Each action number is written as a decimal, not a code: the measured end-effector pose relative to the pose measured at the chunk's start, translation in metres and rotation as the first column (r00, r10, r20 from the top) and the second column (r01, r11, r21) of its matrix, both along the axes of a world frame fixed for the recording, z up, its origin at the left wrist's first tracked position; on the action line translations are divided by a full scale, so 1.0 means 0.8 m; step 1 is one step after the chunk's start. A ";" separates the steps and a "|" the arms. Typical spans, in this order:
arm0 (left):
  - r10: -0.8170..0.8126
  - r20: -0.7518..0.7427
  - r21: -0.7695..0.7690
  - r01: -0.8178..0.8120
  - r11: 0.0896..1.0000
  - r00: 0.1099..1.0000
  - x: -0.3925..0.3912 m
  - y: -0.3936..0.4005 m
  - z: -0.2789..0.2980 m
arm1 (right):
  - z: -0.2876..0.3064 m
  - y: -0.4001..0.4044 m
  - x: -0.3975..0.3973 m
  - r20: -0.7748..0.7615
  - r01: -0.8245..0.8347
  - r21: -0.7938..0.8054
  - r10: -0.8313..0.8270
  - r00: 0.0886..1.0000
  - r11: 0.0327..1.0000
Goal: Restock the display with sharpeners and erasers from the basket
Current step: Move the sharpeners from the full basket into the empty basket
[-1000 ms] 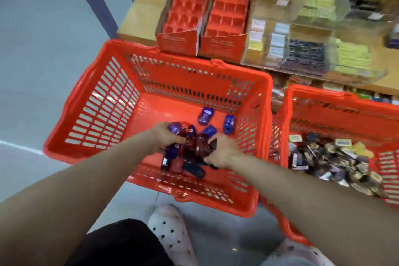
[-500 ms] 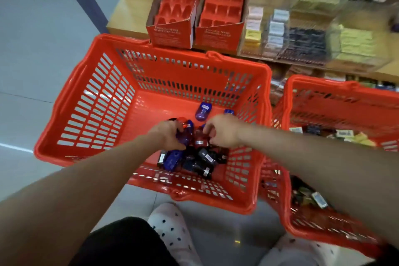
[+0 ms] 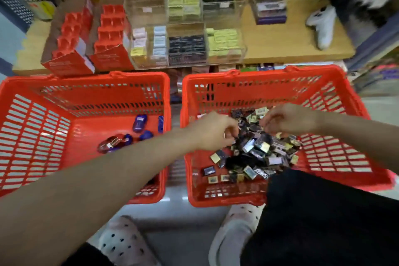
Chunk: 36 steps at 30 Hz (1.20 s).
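Two red baskets stand on the floor below the display. The left basket (image 3: 86, 80) holds a few blue and red sharpeners (image 3: 140, 122); my left forearm crosses over it and hides part of its floor. The right basket (image 3: 269, 73) holds a heap of small wrapped erasers (image 3: 259, 151). My left hand (image 3: 216, 131) reaches into the heap's left side, its fingers curled into the erasers. My right hand (image 3: 287, 119) hovers over the top of the heap with its fingers curled downward; blur hides whether it holds anything.
On the wooden shelf (image 3: 280, 43) stands a clear acrylic case (image 3: 185, 45) with stacked erasers in its compartments. Two red cartons (image 3: 71, 34) with hollow slots sit to its left. A white object (image 3: 323, 26) lies at the right. My slippered feet (image 3: 123, 242) are below the baskets.
Both hands left the sharpeners in the left basket and moved right into the eraser basket. The view swung right and up, bringing the whole second basket and more of the shelf into view.
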<state>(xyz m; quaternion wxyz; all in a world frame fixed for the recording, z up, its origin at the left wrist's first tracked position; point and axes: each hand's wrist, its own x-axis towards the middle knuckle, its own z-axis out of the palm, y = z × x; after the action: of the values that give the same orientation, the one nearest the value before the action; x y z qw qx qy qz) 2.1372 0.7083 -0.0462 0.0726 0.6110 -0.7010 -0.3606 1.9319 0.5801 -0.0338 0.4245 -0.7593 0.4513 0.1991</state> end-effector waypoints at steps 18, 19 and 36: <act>0.118 0.178 0.531 -0.196 0.824 0.977 -0.120 0.001 -0.207 | -0.162 0.018 -0.129 -0.111 0.227 -0.041 -0.230 0.967 0.973; 0.182 0.163 0.516 -0.241 0.822 0.970 -0.115 -0.001 -0.204 | -0.163 0.019 -0.129 -0.118 0.215 -0.047 -0.219 0.969 0.976; 0.602 0.243 0.409 -0.643 0.648 0.760 -0.033 -0.041 -0.180 | -0.219 0.033 -0.050 -0.533 -0.872 -0.276 0.690 0.489 0.405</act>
<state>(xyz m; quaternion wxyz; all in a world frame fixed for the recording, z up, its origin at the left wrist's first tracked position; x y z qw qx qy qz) 2.1104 0.6752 -0.1900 0.0125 0.8275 -0.3417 -0.4453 1.8920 0.6067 -0.2086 -0.0258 -0.9172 0.1344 0.3742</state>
